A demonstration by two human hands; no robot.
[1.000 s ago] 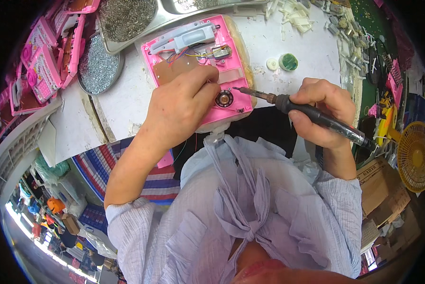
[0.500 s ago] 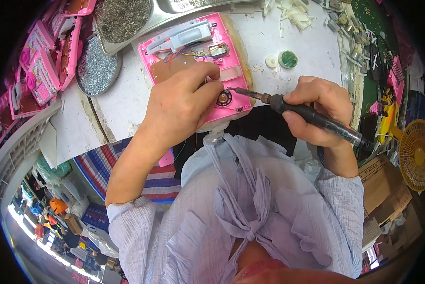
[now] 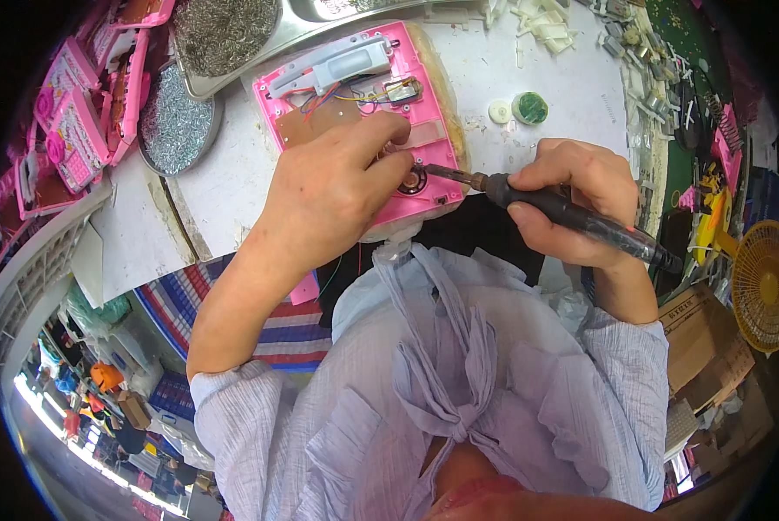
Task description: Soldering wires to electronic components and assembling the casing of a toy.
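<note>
A pink plastic housing lies open on a cushioned pad on the table, inner side up. Inside it are a grey box-shaped part, a brown circuit board, thin coloured wires and a small round speaker. My left hand rests over the lower left of the housing, thumb and forefinger pinched beside the speaker; whatever is between them is hidden. My right hand grips a black-handled soldering iron, its tip at the speaker's upper edge, close to my left fingertips.
Pink housings are piled at far left. Beside them stand a round dish of small screws and a metal tray of springs. A green round piece and white disc lie right of the pad. White plastic parts lie behind.
The soldering iron and my right hand have shifted slightly left, bringing the tip onto the speaker's edge. My left hand stays pinched in nearly the same place.
</note>
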